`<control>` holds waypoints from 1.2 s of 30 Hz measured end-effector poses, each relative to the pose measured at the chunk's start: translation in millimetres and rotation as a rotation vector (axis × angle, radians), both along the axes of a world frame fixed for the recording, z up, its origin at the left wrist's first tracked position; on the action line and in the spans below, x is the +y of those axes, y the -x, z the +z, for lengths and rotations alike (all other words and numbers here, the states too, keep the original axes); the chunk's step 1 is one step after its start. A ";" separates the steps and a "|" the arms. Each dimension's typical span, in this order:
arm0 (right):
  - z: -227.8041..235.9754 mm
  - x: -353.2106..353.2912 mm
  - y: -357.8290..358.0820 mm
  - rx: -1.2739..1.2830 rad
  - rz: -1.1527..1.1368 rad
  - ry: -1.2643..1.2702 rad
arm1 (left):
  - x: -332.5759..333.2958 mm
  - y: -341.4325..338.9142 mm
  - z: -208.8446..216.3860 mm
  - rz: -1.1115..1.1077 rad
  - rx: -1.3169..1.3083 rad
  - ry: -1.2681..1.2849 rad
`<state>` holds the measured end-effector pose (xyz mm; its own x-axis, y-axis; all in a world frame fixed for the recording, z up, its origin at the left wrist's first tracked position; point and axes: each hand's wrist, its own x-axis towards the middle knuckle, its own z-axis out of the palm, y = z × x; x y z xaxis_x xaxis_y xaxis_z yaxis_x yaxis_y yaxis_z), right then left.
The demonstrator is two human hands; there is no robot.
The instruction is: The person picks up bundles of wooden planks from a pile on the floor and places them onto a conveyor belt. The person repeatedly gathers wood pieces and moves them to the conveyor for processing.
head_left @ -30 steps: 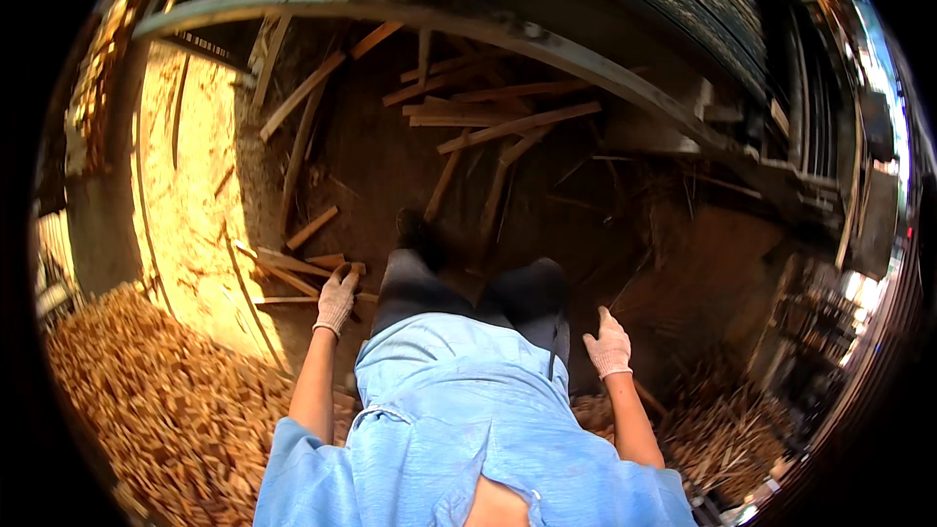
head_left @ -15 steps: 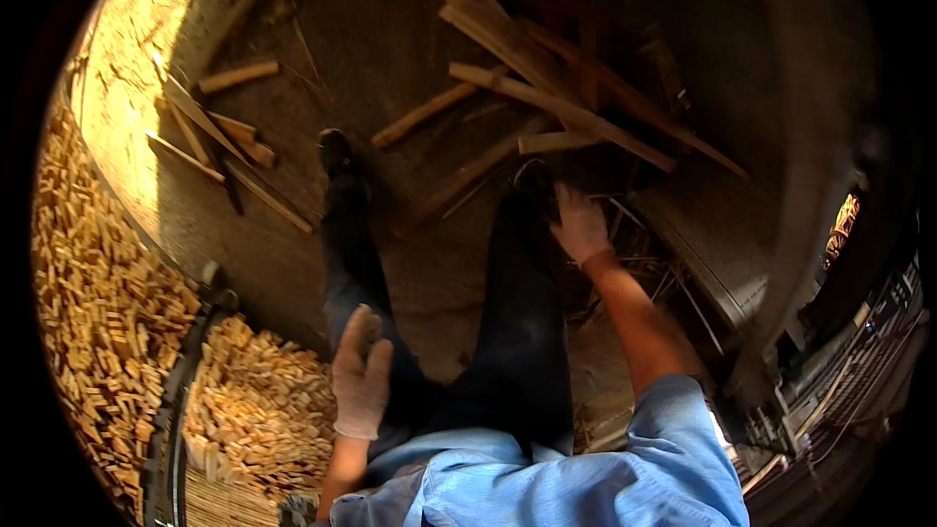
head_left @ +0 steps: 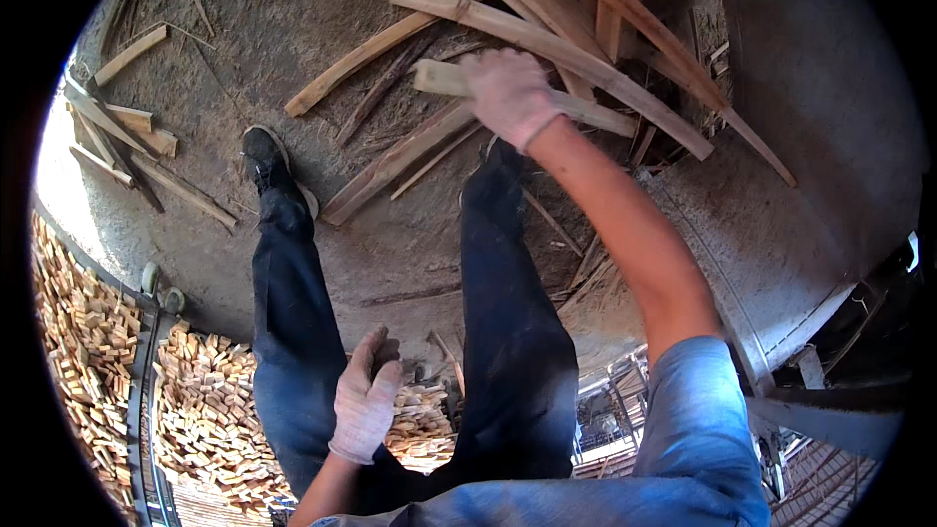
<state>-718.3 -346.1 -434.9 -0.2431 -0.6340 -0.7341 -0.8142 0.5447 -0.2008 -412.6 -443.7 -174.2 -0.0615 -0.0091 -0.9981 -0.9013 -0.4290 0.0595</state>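
Observation:
My right hand (head_left: 509,96), in a pale work glove, reaches far forward and closes over a short light wooden slat (head_left: 441,78). The slat's left end and its right part show on either side of the glove; the fingertips are partly smeared by motion. Just beyond lies a long wooden plank (head_left: 547,42), which crosses other slats on the ground. My left hand (head_left: 365,405), gloved too, is held above my left thigh, empty, with its fingers stretched and the thumb apart.
More curved planks (head_left: 683,63) are heaped at the far right. Several slats (head_left: 122,127) lie at the left. Cut wood blocks (head_left: 210,410) form large piles at lower left, beside a dark rail (head_left: 146,410). A metal frame (head_left: 830,420) stands at lower right.
My right hand has moved forward and left, from beside my right foot onto the short slat. The view has shifted and brightened. My left hand stays near my left thigh.

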 end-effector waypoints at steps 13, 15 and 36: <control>-0.6 172.8 78.7 0.511 -0.331 -0.238 | 42.1 169.5 -263.3 -0.148 0.464 -0.010; -2.0 174.9 80.0 0.342 -0.394 -0.376 | 61.7 164.2 -324.4 -0.115 0.591 0.091; 0.4 49.2 246.4 0.604 -0.498 0.184 | 68.1 206.2 -357.9 0.743 0.300 -0.085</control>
<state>-964.7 -296.9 -434.5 -0.8511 -0.4445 -0.2793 -0.4808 0.8736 0.0751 -618.8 -375.6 -532.1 -0.3345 -0.0776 -0.9392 -0.3296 -0.9240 0.1937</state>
